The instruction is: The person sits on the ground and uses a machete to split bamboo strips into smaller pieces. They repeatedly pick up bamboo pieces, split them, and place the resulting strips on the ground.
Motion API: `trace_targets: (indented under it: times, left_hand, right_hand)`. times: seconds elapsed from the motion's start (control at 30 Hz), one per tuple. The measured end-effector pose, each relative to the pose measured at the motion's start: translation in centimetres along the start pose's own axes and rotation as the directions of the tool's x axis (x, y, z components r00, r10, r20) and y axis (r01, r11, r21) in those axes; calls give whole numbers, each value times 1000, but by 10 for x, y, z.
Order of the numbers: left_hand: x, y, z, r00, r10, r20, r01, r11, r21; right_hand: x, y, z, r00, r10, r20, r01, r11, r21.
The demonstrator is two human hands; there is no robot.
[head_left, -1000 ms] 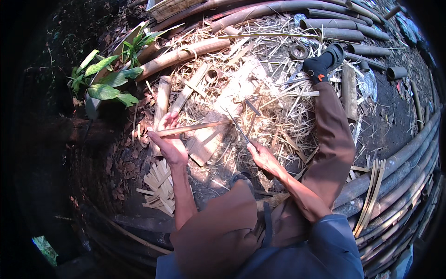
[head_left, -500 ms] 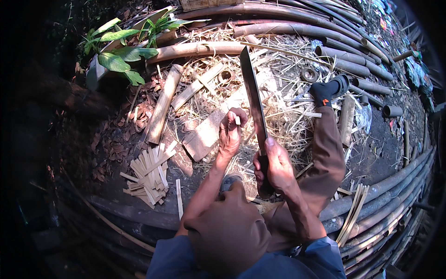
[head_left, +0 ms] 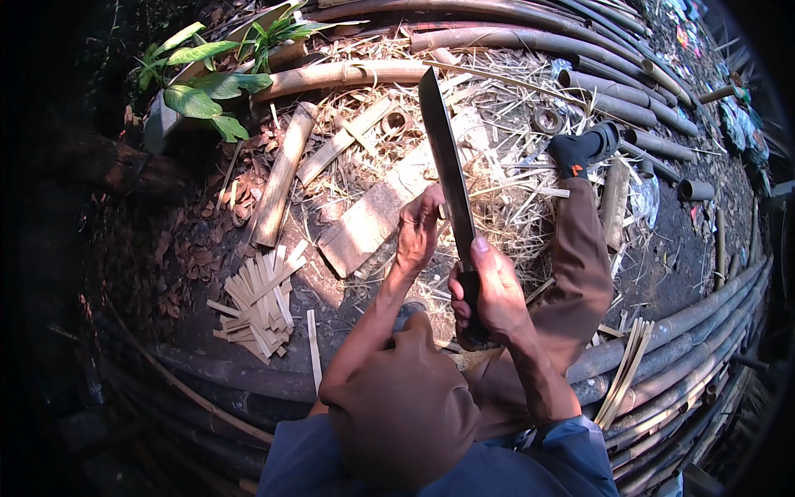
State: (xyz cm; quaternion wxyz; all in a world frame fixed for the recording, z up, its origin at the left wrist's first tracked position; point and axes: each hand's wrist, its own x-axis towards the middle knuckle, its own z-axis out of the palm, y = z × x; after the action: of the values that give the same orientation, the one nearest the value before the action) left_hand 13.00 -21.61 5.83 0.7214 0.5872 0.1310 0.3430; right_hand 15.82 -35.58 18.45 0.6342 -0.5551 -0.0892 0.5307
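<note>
My right hand [head_left: 494,290] is wrapped round the dark handle of a machete [head_left: 448,161], thumb lying along the base of the blade. The long dark blade stands away from me, its tip toward the far side. Close by the blade's left side, my left hand [head_left: 419,229] is closed on a thin bamboo strip [head_left: 441,213]; only its pale end shows by the fingertips. Whether that end touches the blade I cannot tell. Beneath both hands lies a flat wooden board [head_left: 360,236] among bamboo shavings [head_left: 513,203].
To the left is a pile of split bamboo strips [head_left: 259,302]. Bamboo poles lie at the far side [head_left: 489,37] and lower right [head_left: 679,335]. A cut bamboo length [head_left: 284,176] rests left of the board, near a leafy plant [head_left: 199,95]. My outstretched leg [head_left: 580,265] is at the right.
My left hand has turned and come slightly right, nearer the blade, and less of the strip's end shows. My right hand still grips the machete. The whole view has shifted a little.
</note>
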Motion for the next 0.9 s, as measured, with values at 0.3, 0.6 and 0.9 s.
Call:
trace_targets:
  times: [0.3, 0.6, 0.9]
  left_hand:
    - [-1, 0, 1, 999, -27, 19, 25, 998, 66]
    - [-1, 7, 10, 1000, -9, -3, 10, 1000, 29]
    - [-3, 7, 6, 996, 70, -63, -69, 997, 18]
  right_hand:
    - [-5, -6, -1, 1000, 23, -1, -23, 997, -77]
    - [-6, -2, 2, 995, -101, -26, 95, 979, -178]
    - [-4, 3, 9, 917, -400, -18, 337, 796, -503]
